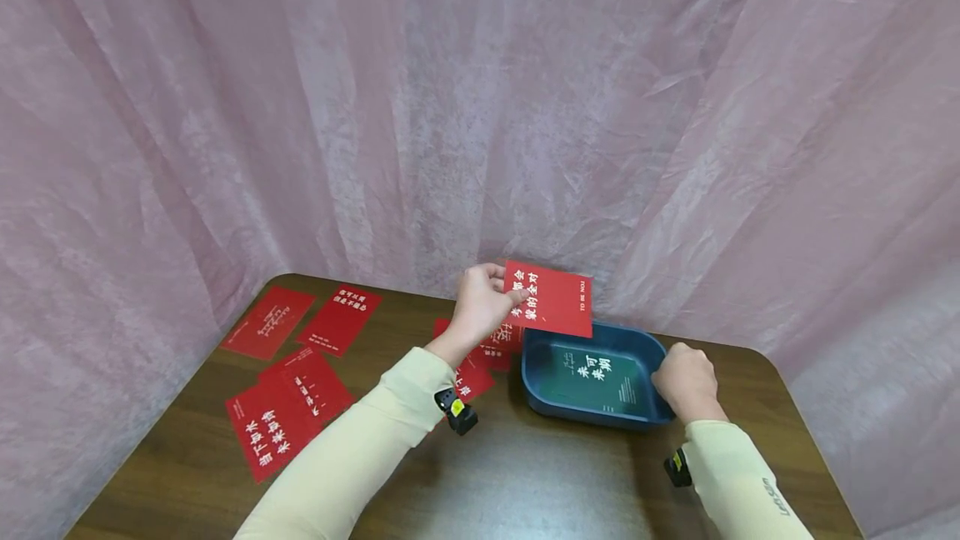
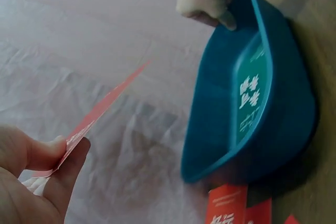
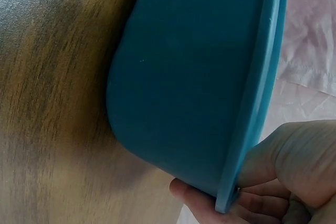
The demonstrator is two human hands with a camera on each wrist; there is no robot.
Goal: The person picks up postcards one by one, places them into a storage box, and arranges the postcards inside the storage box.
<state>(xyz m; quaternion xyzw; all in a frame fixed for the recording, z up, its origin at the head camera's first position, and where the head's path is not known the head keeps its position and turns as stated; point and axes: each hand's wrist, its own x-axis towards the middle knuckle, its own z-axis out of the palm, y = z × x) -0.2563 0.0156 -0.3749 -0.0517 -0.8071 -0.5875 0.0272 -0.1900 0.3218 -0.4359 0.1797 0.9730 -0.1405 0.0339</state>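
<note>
Between thumb and fingers, my left hand (image 1: 482, 300) pinches a red card (image 1: 558, 300) with white characters, held above the far left rim of a blue plastic tub (image 1: 534, 394). In the left wrist view the card appears nearly edge-on. A green card (image 1: 592, 377) with white writing lies flat on the tub's floor. At the tub's right end my right hand (image 1: 686, 382) grips the rim, thumb inside and fingers outside, as the right wrist view shows. Partly under my left forearm, several red cards (image 1: 472, 375) lie beside the tub's left end.
Further left on the brown wooden table (image 1: 517, 473) lie more red cards: one at the far corner (image 1: 270, 323), another (image 1: 341, 320) beside it, and an overlapping pair (image 1: 262, 432) nearer. A pink curtain (image 1: 480, 107) hangs behind the table and along its sides.
</note>
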